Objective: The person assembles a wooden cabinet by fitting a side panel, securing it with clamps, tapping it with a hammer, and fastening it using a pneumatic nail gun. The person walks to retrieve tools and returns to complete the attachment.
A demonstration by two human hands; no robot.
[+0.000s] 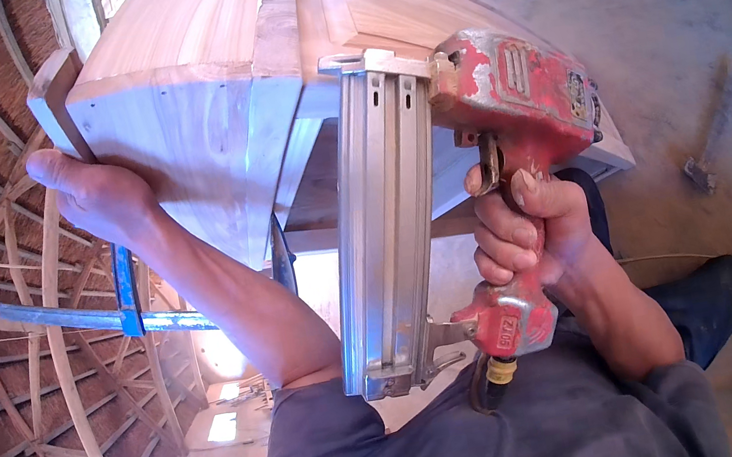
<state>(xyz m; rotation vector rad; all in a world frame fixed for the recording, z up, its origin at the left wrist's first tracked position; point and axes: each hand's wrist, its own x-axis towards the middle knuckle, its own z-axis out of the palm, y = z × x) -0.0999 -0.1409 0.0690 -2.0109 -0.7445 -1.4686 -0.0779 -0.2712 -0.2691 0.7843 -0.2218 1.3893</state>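
My right hand (532,224) is wrapped around the handle of a red nail gun (514,95) with worn, chipped paint. Its index finger lies at the trigger. The gun's long silver magazine (390,224) runs down toward my lap, and its nose sits by the edge of a large wooden cabinet piece (202,130). At the far left corner of that piece my left hand (100,192) grips the lower end of a short wooden strip (56,97). Its thumb shows on the outer side, while the other fingers are hidden behind wood.
A blue bar clamp (129,300) juts out on the left below my left forearm. An air hose fitting (501,371) hangs from the gun's handle. On the dusty floor to the right lies a tool like a hammer (703,169). Wooden roof framing (66,360) curves along the left.
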